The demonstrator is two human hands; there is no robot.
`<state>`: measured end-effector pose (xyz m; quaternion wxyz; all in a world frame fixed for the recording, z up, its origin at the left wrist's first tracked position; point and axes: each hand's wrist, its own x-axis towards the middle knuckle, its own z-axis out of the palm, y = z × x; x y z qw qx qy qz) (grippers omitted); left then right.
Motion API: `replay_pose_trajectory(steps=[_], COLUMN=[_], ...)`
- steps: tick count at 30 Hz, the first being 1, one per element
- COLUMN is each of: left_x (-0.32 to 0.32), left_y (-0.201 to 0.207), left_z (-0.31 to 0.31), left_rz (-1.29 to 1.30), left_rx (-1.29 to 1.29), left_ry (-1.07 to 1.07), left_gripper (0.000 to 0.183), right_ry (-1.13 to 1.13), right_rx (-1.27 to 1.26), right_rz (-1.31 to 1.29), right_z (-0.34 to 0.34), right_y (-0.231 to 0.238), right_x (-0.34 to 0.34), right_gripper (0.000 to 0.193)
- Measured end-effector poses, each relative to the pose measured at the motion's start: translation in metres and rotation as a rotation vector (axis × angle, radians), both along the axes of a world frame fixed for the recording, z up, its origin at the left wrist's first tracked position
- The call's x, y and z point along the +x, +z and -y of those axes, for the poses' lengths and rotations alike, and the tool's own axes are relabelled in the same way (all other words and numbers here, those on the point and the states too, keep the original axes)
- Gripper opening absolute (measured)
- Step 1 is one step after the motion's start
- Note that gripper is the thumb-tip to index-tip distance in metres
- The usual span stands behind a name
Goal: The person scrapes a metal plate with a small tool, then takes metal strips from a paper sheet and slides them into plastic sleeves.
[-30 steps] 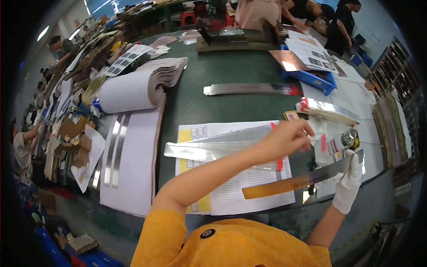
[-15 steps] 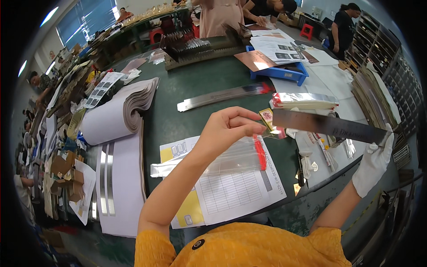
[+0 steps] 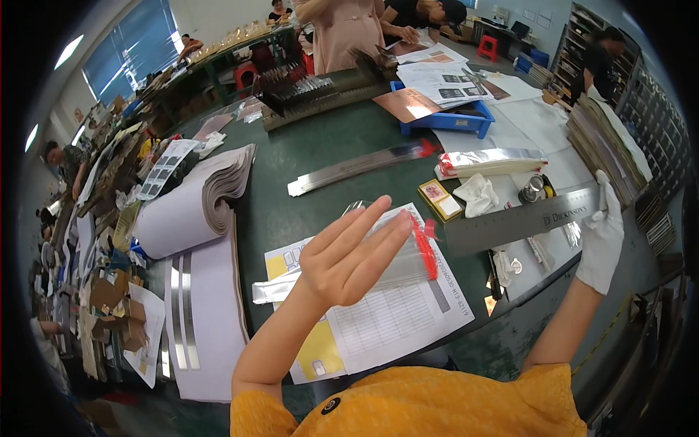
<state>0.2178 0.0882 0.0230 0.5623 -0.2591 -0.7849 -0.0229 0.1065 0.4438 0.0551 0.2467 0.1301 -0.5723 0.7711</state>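
My right hand [image 3: 603, 237], in a white glove, grips a flat steel ruler [image 3: 510, 222] by its far right end. The ruler is held above the table, its marked face turned up. My bare left hand [image 3: 338, 266] hovers over clear plastic bags [image 3: 397, 268] with red edges, fingers stretched out and apart from the ruler. Beneath the bags lies a white and yellow printed form [image 3: 378, 324]. Beyond my left hand is a bagged bundle of metal strips [image 3: 357, 169]. A small yellow-edged box [image 3: 440, 200] and a crumpled white glove or cloth [image 3: 477, 195] lie behind the ruler.
Curled white sheets [image 3: 182, 200] and two metal strips [image 3: 188, 313] lie at the left. A blue tray [image 3: 455, 122] with papers and a slotted rack [image 3: 324, 98] stand at the back. Stacked boards [image 3: 608, 138] are at the right. Other people work beyond the table.
The ruler has tilted so its marked face shows more, and its left end has dropped. My left hand has straightened its fingers from a pinch and moved slightly left and down.
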Motion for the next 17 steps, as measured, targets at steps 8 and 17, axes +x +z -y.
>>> replay_pose_trajectory(steps=[8, 17], left_x=[0.023, 0.031], left_y=[0.001, -0.004], left_z=[-0.009, -0.005], left_rz=[0.074, 0.081], left_rx=[-0.123, -0.204], left_ry=[-0.019, -0.008], left_gripper=[0.021, 0.020], right_ry=[0.061, 0.097], right_rx=[0.169, 0.282], right_rz=[0.181, 0.150], right_z=[-0.008, 0.007], right_y=[-0.029, -0.046], right_x=[-0.029, -0.032], right_gripper=[0.030, 0.030])
